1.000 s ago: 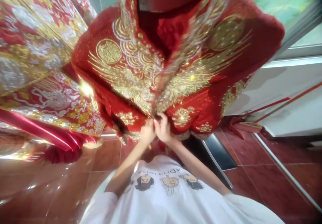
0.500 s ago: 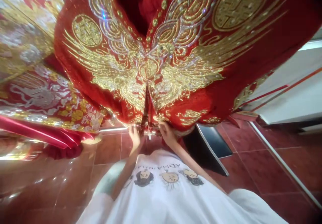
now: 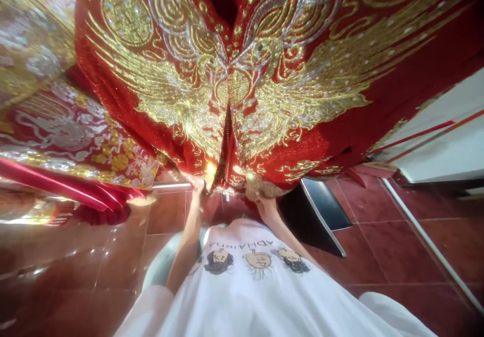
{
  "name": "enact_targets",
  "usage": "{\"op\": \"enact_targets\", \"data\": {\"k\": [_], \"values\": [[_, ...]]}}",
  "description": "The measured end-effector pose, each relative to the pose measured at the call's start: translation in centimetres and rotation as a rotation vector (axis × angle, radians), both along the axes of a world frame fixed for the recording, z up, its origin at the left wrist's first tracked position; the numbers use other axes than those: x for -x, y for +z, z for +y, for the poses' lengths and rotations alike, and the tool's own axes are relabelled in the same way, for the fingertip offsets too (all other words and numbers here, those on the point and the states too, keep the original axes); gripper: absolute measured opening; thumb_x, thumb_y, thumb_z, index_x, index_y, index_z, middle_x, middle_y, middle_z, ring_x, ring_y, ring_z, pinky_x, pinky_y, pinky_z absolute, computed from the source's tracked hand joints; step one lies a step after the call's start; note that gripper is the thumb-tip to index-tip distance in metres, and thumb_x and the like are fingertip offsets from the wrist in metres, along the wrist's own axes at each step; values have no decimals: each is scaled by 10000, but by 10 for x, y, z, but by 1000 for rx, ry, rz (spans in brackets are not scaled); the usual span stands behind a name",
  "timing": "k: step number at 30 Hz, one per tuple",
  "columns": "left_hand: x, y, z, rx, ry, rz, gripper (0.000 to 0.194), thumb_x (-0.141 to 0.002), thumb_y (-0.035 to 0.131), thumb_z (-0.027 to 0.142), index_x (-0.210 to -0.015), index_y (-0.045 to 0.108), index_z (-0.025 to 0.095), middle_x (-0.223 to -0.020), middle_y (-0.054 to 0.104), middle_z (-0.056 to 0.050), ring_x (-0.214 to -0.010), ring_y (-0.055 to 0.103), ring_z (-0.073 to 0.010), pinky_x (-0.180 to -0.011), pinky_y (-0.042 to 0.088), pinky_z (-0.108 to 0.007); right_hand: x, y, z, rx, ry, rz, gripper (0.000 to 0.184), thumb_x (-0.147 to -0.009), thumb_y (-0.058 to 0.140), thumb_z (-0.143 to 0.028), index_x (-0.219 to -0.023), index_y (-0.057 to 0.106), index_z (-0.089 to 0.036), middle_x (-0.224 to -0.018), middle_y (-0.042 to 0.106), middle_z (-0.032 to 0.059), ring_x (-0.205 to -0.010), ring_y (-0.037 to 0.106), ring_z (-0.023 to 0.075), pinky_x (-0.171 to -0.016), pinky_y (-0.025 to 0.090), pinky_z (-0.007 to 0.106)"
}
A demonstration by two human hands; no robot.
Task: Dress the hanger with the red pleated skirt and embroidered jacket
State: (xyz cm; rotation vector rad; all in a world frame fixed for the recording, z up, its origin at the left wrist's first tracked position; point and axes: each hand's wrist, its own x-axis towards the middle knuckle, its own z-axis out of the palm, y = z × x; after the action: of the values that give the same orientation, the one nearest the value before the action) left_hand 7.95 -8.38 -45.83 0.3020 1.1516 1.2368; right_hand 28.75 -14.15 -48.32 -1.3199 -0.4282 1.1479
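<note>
A red jacket point(image 3: 321, 145) with gold and silver bird-like embroidery hangs in front of me, its front parted in a narrow slit near the bottom. My left hand point(image 3: 198, 198) is closed on the hem at the left of this slit. On the other side, my right hand point(image 3: 262, 201) grips the hem, its fingers mostly hidden by a folded, gold-trimmed piece of the edge. Between the hands, the teeth of what looks like a zipper point(image 3: 227, 150) run up the opening.
More embroidered red, gold and silver garments point(image 3: 64, 130) hang at the left, with a shiny red satin cloth point(image 3: 68, 185) below. A black panel-like object point(image 3: 308, 216) stands on the red tiled floor point(image 3: 378, 256). At the right are a white surface point(image 3: 446, 130) and red strips.
Both hands have shifted their hold on the hem, and the right hand has turned its edge up. The jacket appears nearer and spread wider, with the hands slightly further apart.
</note>
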Motion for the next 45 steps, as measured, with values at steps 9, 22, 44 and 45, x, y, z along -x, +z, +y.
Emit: {"op": "enact_targets", "data": {"k": [9, 22, 44, 45], "values": [[-29, -3, -22, -100, -68, -34, 425, -627, 824, 216, -999, 618, 193, -963, 678, -28, -917, 653, -164, -808, 515, -246, 15, 24, -8, 95, 23, -149, 395, -573, 711, -395, -870, 636, -145, -1050, 671, 116, -1112, 566, 272, -1053, 398, 447], [-51, 9, -25, -169, -158, 15, 487, -599, 830, 189, -1046, 639, 153, -878, 706, -50, -979, 657, -216, -889, 491, -310, 29, 43, 3, 149, 98, 30, 470, -484, 820, -344, -849, 623, -121, -844, 688, 85, -777, 634, 208, -724, 540, 341], [-77, 21, -34, -37, -160, 7, 259, -667, 788, 292, -859, 649, 188, -804, 725, -50, -1013, 672, -223, -989, 483, -315, 35, 73, 10, 20, 97, 358, 446, -517, 814, -251, -891, 583, -173, -764, 657, 17, -852, 646, 194, -748, 539, 307], [-78, 23, -35, -32, -156, 18, 256, -670, 790, 293, -855, 649, 187, -798, 724, -47, -1013, 670, -219, -991, 478, -310, 34, 73, 10, 23, 106, 370, 441, -523, 814, -254, -889, 582, -174, -761, 657, 18, -860, 647, 196, -740, 539, 302]]}}
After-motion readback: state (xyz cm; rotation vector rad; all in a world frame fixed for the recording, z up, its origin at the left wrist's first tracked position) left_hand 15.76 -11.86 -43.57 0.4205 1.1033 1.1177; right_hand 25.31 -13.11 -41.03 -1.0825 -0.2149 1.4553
